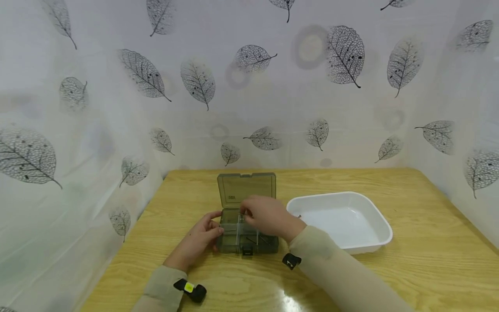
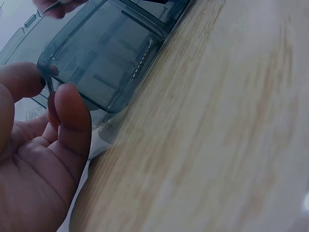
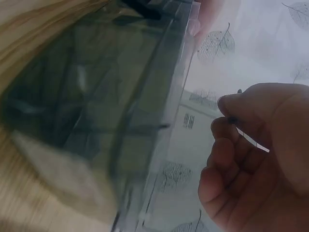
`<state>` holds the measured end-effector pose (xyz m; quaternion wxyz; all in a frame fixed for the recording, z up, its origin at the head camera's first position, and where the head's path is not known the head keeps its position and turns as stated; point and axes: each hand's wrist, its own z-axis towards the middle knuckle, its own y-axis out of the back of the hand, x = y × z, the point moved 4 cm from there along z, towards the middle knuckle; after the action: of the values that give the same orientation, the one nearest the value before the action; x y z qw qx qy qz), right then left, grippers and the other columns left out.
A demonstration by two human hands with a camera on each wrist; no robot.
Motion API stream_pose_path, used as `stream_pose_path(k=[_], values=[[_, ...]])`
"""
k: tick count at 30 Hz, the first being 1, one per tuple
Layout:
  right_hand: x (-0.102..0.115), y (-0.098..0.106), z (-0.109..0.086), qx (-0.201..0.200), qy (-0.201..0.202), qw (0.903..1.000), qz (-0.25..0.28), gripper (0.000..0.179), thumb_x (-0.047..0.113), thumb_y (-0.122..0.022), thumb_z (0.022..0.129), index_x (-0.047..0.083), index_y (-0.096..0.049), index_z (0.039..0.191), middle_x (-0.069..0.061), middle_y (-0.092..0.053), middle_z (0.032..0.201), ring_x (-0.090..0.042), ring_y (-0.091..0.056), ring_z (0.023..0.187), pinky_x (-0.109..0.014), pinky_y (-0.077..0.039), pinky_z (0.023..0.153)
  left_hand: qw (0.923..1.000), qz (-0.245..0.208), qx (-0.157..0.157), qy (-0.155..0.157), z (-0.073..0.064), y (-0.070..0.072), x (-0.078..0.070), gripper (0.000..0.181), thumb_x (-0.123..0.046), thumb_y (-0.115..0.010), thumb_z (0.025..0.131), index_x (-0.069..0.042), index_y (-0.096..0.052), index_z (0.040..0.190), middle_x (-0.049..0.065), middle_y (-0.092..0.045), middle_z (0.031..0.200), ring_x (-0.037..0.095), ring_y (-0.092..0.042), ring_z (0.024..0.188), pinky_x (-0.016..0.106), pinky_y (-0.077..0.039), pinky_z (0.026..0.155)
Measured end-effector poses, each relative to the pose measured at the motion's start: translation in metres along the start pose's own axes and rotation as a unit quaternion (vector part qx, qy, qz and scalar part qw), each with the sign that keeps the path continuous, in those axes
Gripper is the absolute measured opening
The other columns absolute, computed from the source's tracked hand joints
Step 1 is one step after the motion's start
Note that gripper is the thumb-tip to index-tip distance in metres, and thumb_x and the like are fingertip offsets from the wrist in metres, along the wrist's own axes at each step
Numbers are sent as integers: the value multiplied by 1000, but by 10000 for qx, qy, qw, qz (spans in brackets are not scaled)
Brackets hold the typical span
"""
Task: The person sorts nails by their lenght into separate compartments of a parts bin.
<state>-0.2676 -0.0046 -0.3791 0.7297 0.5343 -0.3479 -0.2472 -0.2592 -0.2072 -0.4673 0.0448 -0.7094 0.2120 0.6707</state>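
A smoky, see-through compartment box [image 1: 230, 248] stands on the table with its hinged lid [image 1: 247, 190] raised at the back. My left hand [image 1: 202, 236] grips the box's left side, finger and thumb at its corner [image 2: 48, 72] in the left wrist view. Over the back compartments, my right hand [image 1: 269, 214] pinches a thin metal piece, which looks like a screw [image 2: 52, 7]; most of it is hidden by the fingers. Inside the box, a threaded screw [image 2: 142, 63] lies along a wall, and thin dark pieces [image 1: 251, 239] show in the front right compartments.
A white tray [image 1: 383, 232] stands right of the box, partly behind my right forearm; a small brownish bit [image 1: 299, 216] shows by its left side. The wooden table [image 1: 234, 286] meets a leaf-printed curtain [image 1: 273, 108] at the back and sides.
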Motion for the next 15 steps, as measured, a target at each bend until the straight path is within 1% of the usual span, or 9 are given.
stream_pose_path(k=[1, 3, 6, 7, 8, 10, 15], values=[[2, -1, 3, 20, 22, 10000, -2, 18, 21, -53, 91, 23, -66, 103, 13, -58, 91, -2, -52, 74, -24, -47, 62, 10000, -8, 36, 0, -1, 0, -4, 53, -17, -54, 96, -14, -29, 143, 16, -50, 98, 24, -50, 69, 42, -53, 61], [6, -2, 8, 68, 53, 10000, 36, 18, 22, -54, 92, 22, -66, 105, 12, -59, 93, -2, -52, 76, -23, -48, 64, 10000, -3, 56, -13, -1, 0, -4, 54, -17, -54, 96, -14, -29, 143, 17, -49, 98, 24, -50, 69, 42, -53, 61], [9, -4, 14, 192, 32, 9997, 127, 22, 25, -56, 92, 21, -64, 113, 12, -57, 92, -2, -51, 75, -23, -46, 61, 10000, -11, 44, 16, -2, 0, -4, 53, -18, -54, 96, -15, -29, 143, 17, -50, 99, 24, -50, 70, 42, -53, 61], [10, -5, 15, 237, 12, 9996, 140, 25, 26, -57, 92, 21, -63, 116, 12, -56, 92, -3, -51, 75, -22, -46, 60, 10000, 3, 38, 30, -1, 0, -4, 53, -18, -54, 96, -15, -29, 143, 17, -50, 99, 24, -50, 70, 42, -53, 62], [10, -6, 16, 290, -21, 9995, 157, 28, 28, -58, 92, 21, -62, 118, 12, -55, 92, -3, -51, 75, -22, -46, 59, 10000, 23, 25, 21, 0, 0, 0, 53, -19, -54, 96, -17, -30, 143, 16, -50, 99, 23, -50, 70, 43, -53, 62], [9, -7, 16, 366, -74, 9992, 147, 33, 31, -60, 91, 21, -60, 123, 11, -55, 95, -3, -51, 76, -23, -45, 59, 10000, 19, 31, 41, 0, 0, 1, 53, -20, -55, 96, -18, -30, 143, 15, -50, 100, 23, -50, 70, 43, -53, 62], [6, -3, 10, 336, -108, 9993, 109, 38, 37, -61, 89, 23, -59, 125, 6, -58, 111, -7, -56, 92, -28, -50, 72, 10000, -11, 10, 75, 1, 1, 4, 54, -22, -57, 94, -19, -32, 142, 15, -49, 100, 25, -51, 71, 43, -53, 63]])
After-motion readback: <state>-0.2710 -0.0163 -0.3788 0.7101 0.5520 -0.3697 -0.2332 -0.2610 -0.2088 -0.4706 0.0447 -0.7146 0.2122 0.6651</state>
